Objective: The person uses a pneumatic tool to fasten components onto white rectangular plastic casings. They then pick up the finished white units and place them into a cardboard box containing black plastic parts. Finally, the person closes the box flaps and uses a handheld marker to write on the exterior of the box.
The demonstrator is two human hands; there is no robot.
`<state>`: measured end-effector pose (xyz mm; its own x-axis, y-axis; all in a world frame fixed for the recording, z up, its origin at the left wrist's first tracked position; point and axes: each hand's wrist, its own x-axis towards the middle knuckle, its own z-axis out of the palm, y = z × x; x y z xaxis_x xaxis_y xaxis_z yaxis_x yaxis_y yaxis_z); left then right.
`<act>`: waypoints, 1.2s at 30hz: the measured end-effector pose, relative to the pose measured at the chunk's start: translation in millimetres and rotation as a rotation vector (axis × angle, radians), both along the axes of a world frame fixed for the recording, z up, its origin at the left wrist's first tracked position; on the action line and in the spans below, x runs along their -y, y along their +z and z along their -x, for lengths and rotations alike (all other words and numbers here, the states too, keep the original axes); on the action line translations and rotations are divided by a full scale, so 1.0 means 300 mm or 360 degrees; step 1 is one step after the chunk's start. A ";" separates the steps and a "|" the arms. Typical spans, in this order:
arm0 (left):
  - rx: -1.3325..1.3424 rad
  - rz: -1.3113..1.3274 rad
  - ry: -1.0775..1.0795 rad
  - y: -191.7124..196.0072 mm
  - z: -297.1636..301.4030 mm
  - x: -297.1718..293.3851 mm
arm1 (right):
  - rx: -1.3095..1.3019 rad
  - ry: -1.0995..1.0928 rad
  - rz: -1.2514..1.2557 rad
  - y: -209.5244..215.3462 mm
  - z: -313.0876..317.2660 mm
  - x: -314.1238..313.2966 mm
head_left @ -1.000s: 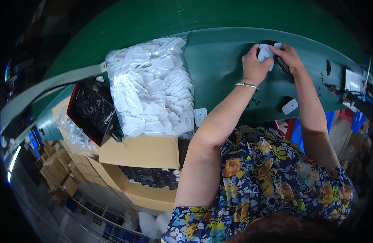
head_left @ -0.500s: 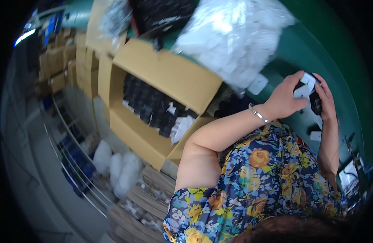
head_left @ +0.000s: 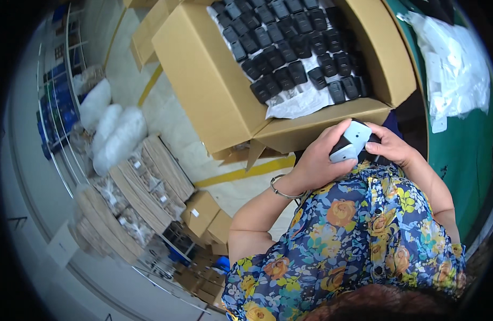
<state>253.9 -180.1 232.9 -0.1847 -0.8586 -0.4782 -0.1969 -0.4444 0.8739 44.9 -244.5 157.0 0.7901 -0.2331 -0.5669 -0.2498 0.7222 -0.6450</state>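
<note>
In front of my chest my two hands are close together over small parts. My left hand (head_left: 324, 155) is closed around two pale blue-white rounded plates, one upper plate (head_left: 357, 134) and one lower plate (head_left: 345, 154), each with a small dark hole. Something black shows beside the plates under my fingers, mostly hidden. My right hand (head_left: 392, 145) curls in from the other side, its thumb by the plates and its fingers around a black part. Just beyond my hands stands an open cardboard box (head_left: 203, 91) holding rows of small black plastic devices (head_left: 289, 48).
White sheeting (head_left: 305, 104) lies among the devices in the box. To the right, a clear bag of white pieces (head_left: 455, 75) rests on a green table (head_left: 460, 144). White wrapped bundles (head_left: 120, 139), a metal rack (head_left: 54, 117) and smaller cartons (head_left: 201, 211) stand at the left.
My view and body have turned from the green table toward the open box. My hands have come nearer my chest, with the pale plates still in them.
</note>
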 end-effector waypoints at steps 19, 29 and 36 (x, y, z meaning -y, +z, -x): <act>0.0044 0.0159 -0.0052 -0.055 0.114 -0.067 | -0.0023 0.0115 0.0390 -0.079 0.144 -0.045; 0.0537 -0.0314 0.0180 -0.414 -0.052 -0.048 | 0.0036 -0.0314 0.0153 -0.074 0.245 -0.087; 0.1075 -0.0368 -0.0552 -0.688 0.006 -0.003 | -0.0060 -0.0485 0.0186 -0.047 0.298 -0.121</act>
<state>252.1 -179.2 26.6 -0.0295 -0.6706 -0.7412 -0.8121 -0.4163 0.4089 -44.4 -208.2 143.0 0.6530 -0.5208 -0.5499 -0.0587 0.6890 -0.7223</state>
